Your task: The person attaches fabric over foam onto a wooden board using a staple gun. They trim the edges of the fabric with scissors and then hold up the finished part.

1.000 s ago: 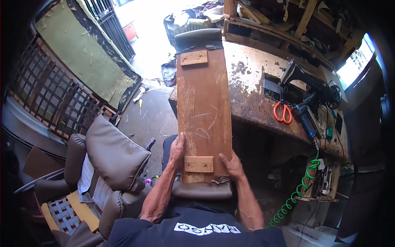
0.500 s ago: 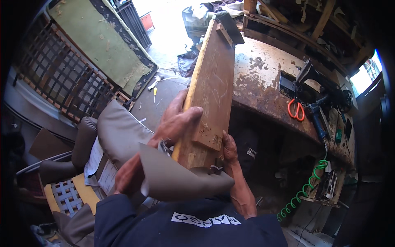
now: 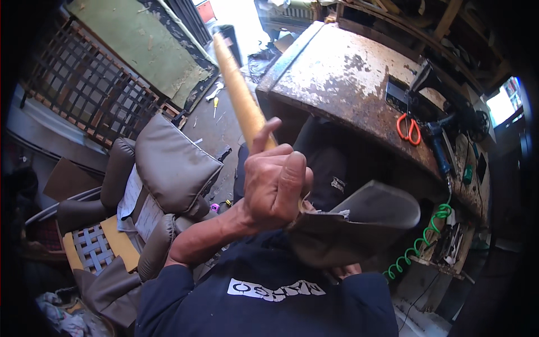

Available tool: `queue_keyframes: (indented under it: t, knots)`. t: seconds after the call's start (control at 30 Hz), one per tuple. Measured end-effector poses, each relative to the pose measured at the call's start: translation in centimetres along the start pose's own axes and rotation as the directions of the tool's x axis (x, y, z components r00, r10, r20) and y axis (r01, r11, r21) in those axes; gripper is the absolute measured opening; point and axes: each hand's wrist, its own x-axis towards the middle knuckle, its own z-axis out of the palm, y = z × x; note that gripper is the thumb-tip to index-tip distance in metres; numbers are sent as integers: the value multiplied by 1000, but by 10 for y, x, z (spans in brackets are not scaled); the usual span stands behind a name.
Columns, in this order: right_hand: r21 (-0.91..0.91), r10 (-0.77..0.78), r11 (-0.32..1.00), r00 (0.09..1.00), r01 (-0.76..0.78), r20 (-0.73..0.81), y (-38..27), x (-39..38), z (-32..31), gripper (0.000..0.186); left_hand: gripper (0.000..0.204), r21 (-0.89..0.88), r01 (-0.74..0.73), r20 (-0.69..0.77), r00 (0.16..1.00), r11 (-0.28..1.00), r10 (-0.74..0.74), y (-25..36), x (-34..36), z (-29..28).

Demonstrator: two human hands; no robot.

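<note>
In the head view, your long panel (image 3: 238, 92) has been turned over onto its narrow side: its bare wooden face was towards you a moment ago, and now the yellow padded edge is uppermost. For the work in hand, that puts the edge within view and hides the flat face. The panel runs from the centre out towards 11 o'clock, left of the worn tabletop (image 3: 337, 84) at 1 o'clock. The loose grey-brown cover flap (image 3: 351, 238) at its near end has swung round to 4 o'clock.

Your left forearm comes in from 8 o'clock, and your left hand (image 3: 275, 188) crosses in front of the panel's near part, thumb raised, one finger lifted and the others curled. You cannot tell whether that grip pinches the edge or the cover. At 5 o'clock your right hand (image 3: 347, 271) is mostly hidden below the flap; its grip cannot be told.
</note>
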Motion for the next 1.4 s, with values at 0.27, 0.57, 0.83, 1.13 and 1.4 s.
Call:
queue_keyframes:
  t: [0.27,0.57,0.83,1.13,1.4]
  knots:
    - [-59,-47,997,989,39,-140,-18,-70,-38,57,51,-46,-138,343,928,989,145,6,-19,51]
    - [-125,-106,990,922,63,-372,-44,-80,-119,61,27,-148,-108,202,970,983,137,6,-16,82]
    - [-678,-445,648,895,347,33,-134,-131,-54,105,22,-422,28,338,932,906,129,-13,-44,101]
    - [-514,-108,819,949,254,295,-127,-94,-56,86,23,-456,152,539,831,877,136,-18,-46,107]
    - [-615,-659,637,743,466,-119,-88,-90,-12,14,11,-311,47,379,922,949,79,-26,-37,125]
